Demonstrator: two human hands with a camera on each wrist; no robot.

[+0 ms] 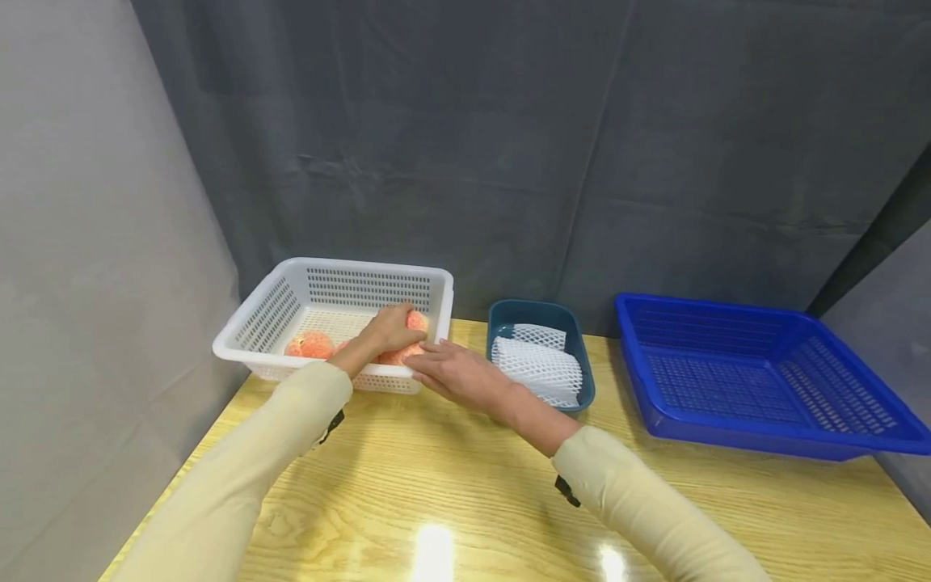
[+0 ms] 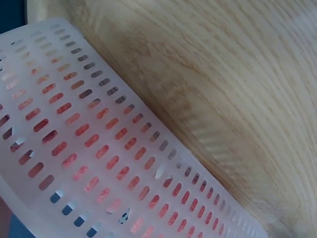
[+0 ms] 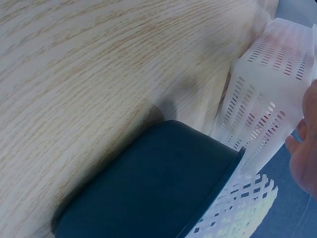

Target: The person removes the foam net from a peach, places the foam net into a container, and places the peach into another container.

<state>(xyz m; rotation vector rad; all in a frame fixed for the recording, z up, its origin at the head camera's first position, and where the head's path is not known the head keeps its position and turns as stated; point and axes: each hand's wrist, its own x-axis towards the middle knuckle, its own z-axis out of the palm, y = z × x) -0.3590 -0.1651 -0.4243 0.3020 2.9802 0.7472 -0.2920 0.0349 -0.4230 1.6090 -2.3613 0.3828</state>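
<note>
In the head view, my left hand (image 1: 393,328) reaches into the white basket (image 1: 342,267), its thumb and fingers around a red-and-yellow apple (image 1: 417,321) by the right wall. My right hand (image 1: 461,373) extends over the basket's front right corner, fingers fairly straight, their tips close to the left hand and to another apple (image 1: 400,355) below it. Whether those tips touch that apple is hard to tell. Further left in the basket lies another apple (image 1: 311,345). Through the slots in the left wrist view, the basket wall (image 2: 99,134) shows red fruit. At the right wrist view's edge, part of my right hand (image 3: 306,153) appears.
Right of the white basket stands a dark green bin (image 1: 538,305) holding white foam net sleeves (image 1: 538,364). A large blue basket (image 1: 727,388) sits at the right. Under everything is a wooden table (image 1: 407,469), with a grey curtain (image 1: 465,162) behind.
</note>
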